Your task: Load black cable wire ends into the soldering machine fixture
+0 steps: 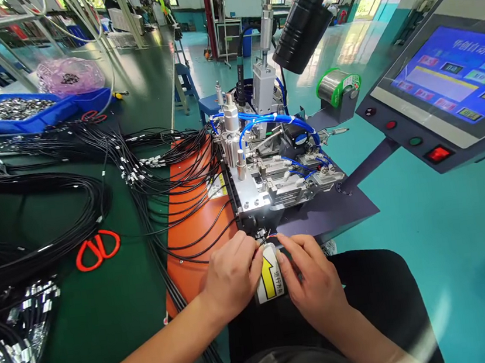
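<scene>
At the front end of a metal machine point(285, 170), my left hand point(234, 268) is closed on the end of a black cable. Thin colored wires point(273, 235) stick out from that end toward my right hand point(310, 270), whose thumb and index finger are bent close to their tips. Whether those fingers grip a wire is too small to tell. Between my hands is a white label with a yellow arrow point(268, 277). Black cables point(193, 181) run across an orange surface point(192, 276) up to the machine's left side.
Red-handled scissors point(98, 250) lie on the green table point(89, 336), among coiled black cables point(89, 194). A blue tray point(46, 115) of small metal parts stands at the back left. On the right are a control screen point(459, 75) and a solder spool point(337, 87); a black cylinder point(301, 33) hangs above.
</scene>
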### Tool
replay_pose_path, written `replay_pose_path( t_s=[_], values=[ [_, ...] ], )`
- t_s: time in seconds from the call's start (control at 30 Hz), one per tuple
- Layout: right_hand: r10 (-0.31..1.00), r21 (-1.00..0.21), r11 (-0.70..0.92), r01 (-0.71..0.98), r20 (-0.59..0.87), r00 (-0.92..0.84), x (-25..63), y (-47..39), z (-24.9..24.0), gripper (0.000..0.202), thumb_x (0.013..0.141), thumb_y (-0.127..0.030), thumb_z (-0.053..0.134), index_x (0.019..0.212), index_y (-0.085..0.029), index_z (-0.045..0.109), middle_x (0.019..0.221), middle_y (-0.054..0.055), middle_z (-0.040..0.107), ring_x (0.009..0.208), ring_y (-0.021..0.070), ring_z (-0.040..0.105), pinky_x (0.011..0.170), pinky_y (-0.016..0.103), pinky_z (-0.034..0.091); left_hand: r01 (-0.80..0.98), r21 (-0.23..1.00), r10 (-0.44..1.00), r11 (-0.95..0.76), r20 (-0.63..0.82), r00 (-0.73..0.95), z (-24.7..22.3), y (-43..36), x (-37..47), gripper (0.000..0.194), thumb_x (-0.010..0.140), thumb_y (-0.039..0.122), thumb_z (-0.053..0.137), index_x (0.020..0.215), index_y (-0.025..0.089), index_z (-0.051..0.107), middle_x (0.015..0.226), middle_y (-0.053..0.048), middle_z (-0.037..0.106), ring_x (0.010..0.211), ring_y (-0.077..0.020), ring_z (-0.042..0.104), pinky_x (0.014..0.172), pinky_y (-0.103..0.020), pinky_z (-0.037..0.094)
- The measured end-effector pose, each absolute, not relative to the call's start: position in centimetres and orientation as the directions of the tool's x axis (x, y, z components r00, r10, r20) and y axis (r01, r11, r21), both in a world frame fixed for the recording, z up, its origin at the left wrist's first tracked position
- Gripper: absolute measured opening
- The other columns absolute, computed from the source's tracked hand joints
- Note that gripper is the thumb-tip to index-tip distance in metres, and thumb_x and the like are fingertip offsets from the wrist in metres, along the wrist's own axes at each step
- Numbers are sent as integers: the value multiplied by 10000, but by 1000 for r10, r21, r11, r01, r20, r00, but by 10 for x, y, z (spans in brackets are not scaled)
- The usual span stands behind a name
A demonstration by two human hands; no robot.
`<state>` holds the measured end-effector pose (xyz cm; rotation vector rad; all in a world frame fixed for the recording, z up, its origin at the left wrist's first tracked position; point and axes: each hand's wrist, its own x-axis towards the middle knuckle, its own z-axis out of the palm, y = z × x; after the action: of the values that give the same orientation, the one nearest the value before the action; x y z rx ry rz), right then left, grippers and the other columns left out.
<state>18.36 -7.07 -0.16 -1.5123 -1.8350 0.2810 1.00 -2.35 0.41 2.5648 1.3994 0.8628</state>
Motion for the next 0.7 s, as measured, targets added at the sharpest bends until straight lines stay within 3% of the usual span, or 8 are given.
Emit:
replay_pose_path(
  t_s=[0.3, 0.43, 0.6, 0.7],
  values=[
    [886, -548, 310, 777, 463, -28, 185, -57, 1, 256, 942, -181, 522, 1141, -165, 682, 998, 82, 624, 847, 174, 655, 783, 300, 530, 737, 275, 757, -618, 460, 464, 6, -23, 12, 258, 964, 216, 466, 711, 191, 506, 693, -5, 479, 640, -152, 444, 590, -301, 323],
    [908, -624, 272, 732, 419, 20, 183, -52, 5, 183, 931, -202, 551, 1045, -196, 694, 950, 53, 622, 826, 162, 634, 738, 287, 508, 733, 275, 754, -622, 463, 466, 7, -23, 11, 272, 966, 213, 458, 698, 190, 498, 683, -6, 470, 637, -151, 436, 594, -297, 318],
    [965, -787, 137, 602, 243, 99, 179, -46, 14, 97, 900, -254, 608, 846, -208, 675, 838, 12, 603, 654, 126, 572, 602, 261, 475, 730, 290, 758, -618, 464, 457, 5, -23, 11, 265, 965, 217, 462, 705, 188, 503, 684, -5, 470, 631, -147, 437, 587, -294, 314],
    [967, -793, 141, 593, 238, 89, 179, -44, 16, 88, 889, -243, 615, 828, -207, 667, 831, 7, 590, 636, 120, 555, 592, 260, 466, 731, 297, 760, -615, 470, 449, 4, -23, 11, 262, 964, 214, 465, 707, 187, 508, 682, -4, 469, 627, -146, 438, 584, -295, 318]
  ],
)
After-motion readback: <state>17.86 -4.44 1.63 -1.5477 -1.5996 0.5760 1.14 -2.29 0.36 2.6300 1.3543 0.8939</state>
